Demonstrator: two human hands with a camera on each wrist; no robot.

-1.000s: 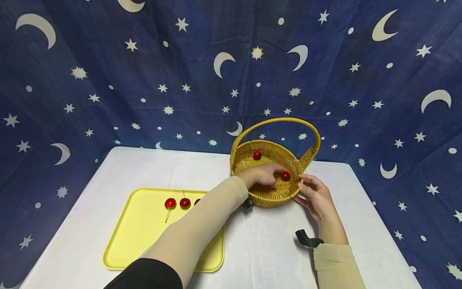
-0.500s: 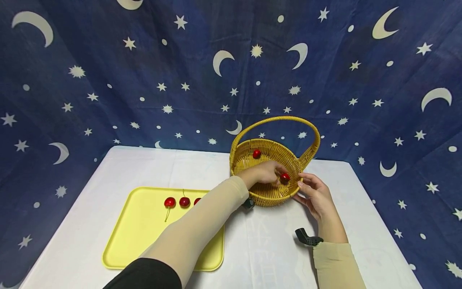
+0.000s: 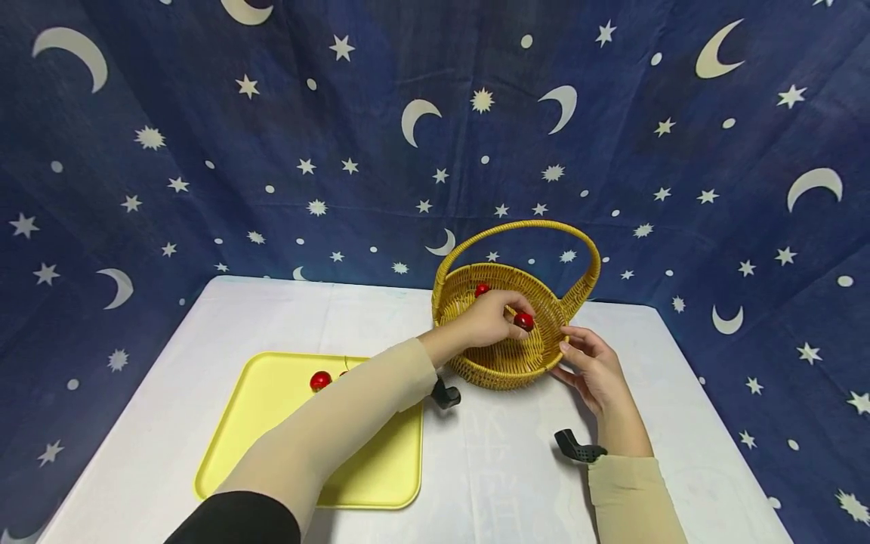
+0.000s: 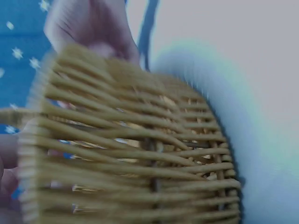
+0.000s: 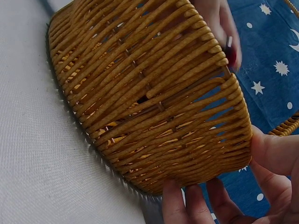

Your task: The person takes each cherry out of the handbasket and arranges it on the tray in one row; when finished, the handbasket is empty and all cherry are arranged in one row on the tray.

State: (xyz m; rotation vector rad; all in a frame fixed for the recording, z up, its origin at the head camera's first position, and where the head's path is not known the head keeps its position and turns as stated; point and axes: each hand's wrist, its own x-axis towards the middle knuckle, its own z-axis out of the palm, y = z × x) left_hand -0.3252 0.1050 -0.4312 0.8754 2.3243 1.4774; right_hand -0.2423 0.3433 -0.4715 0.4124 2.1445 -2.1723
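Note:
My left hand pinches a red cherry between thumb and fingertips, just inside the yellow-brown wicker basket. Another cherry lies toward the basket's back, partly covered by that hand. My right hand grips the basket at its right side; in the right wrist view its thumb lies at the rim and the fingers lie along the outer wall. The left wrist view is blurred, with the woven wall filling its middle and the left fingers at the edge.
A yellow tray lies at the left on the white table, with red cherries on it, some hidden by the left arm. The basket's tall handle arches over it. A dark blue star-patterned cloth hangs behind.
The left hand has drawn back to the left and up, carrying the cherry from the basket's right side. The forearm now covers more of the tray. My right hand stays on the basket.

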